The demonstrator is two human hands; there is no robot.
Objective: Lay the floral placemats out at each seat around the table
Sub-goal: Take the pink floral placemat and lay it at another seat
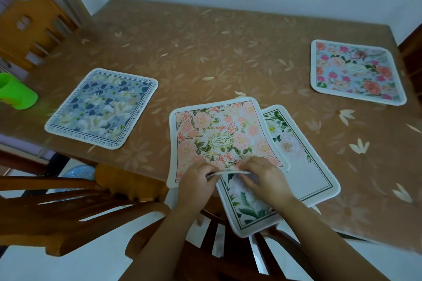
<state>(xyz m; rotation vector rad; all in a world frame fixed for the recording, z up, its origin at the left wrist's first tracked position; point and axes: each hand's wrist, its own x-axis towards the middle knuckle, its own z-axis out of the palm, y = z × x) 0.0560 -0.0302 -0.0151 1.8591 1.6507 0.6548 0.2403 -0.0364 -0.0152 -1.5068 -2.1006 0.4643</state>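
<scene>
A peach-pink floral placemat lies at the near edge of the table, its near edge lifted. My left hand and my right hand both pinch that lifted edge. Under it lies a white-and-green floral placemat, which sticks out to the right and overhangs the table edge toward me. A blue-and-white floral placemat lies flat at the left. A placemat with pink and red flowers on pale blue lies flat at the far right.
The table wears a brown cloth with a pale petal pattern. A bright green cup stands at its left edge. Wooden chairs stand at the near side and the far left. A white wall runs behind.
</scene>
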